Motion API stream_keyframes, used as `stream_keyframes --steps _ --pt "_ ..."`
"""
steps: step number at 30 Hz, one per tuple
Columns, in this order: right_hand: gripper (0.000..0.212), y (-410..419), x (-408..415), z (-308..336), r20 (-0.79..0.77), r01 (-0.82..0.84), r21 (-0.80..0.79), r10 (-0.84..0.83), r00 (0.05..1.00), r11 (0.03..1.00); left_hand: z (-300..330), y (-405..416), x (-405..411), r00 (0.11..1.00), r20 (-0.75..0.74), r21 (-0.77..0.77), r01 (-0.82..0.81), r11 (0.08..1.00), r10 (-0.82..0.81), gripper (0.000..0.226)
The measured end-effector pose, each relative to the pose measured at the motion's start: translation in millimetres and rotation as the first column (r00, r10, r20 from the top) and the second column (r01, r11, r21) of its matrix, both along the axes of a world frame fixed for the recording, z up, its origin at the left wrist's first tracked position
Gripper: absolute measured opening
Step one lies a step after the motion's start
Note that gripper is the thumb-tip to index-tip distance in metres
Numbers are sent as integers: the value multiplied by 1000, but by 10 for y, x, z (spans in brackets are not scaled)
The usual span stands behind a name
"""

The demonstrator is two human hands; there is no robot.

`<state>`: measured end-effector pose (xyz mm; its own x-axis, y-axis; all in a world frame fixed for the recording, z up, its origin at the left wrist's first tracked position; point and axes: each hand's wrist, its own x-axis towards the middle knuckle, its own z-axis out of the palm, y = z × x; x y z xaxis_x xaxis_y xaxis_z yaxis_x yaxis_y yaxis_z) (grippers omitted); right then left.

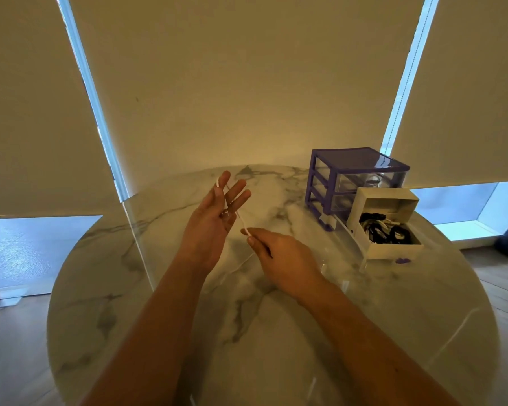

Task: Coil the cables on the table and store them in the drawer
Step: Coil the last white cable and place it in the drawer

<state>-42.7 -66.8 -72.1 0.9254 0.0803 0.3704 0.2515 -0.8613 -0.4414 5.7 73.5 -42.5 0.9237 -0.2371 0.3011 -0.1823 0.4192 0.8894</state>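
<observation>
Two bare hands over a round marble table (pixel 165 288), a thin white cable (pixel 237 214) strung between them. Left hand (pixel 214 218) raised with palm turned inward, fingers straight and spread; cable looped over the fingertips and running down across the palm, a small plug end lying against it near the base of the fingers. Right hand (pixel 279 256) lower and just beside, thumb and forefinger pinching the cable's other stretch, remaining fingers curled under. Cable clear of the tabletop, taut on the short span from palm to pinch.

Toward the far right of the table, a small purple-framed drawer unit (pixel 352 183) with clear drawers. Bottom drawer (pixel 343 230) pulled forward. Set in front of the unit, a white open box (pixel 393 247) holding a tangle of black and white cables (pixel 381 228); whether the box sits inside the pulled drawer or just against it, impossible to tell. Small purple scrap (pixel 403 261) on the marble just before the box.

Behind the table, drawn beige roller blinds (pixel 247 83) with strips of blue daylight at the edges. Wooden floor (pixel 12 347) below.
</observation>
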Motion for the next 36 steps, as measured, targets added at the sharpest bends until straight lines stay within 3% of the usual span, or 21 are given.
stream_keyframes --steps 3,8,14,21,26,29,34,36 --pt "35 -20 -53 77 58 -5 51 2 998 999 -52 28 27 994 58 137 -102 985 95 34" --pt "35 -74 -99 185 150 -2 379 -60 987 925 -84 24 44 981 167 338 -155 928 103 27" --pt "19 -102 -113 184 216 -105 360 27 976 927 -131 -101 6 976 215 509 -120 852 9 24" --pt "24 -256 -22 206 231 0 499 -133 964 867 -37 -108 -18 978 204 617 -99 781 -37 43" --pt "24 -284 -20 232 244 38 629 -244 939 777 4 -72 -69 988 119 466 28 884 -95 36" --pt "26 -268 -25 225 188 98 617 -267 945 781 10 -73 -63 986 2 319 156 935 -165 33" --pt "35 -183 49 122 92 61 518 -126 988 853 29 -62 -71 949 -183 42 268 963 -256 34" --pt "32 -156 64 126 50 29 543 -66 997 839 40 -41 -59 920 -238 -116 291 950 -311 34"
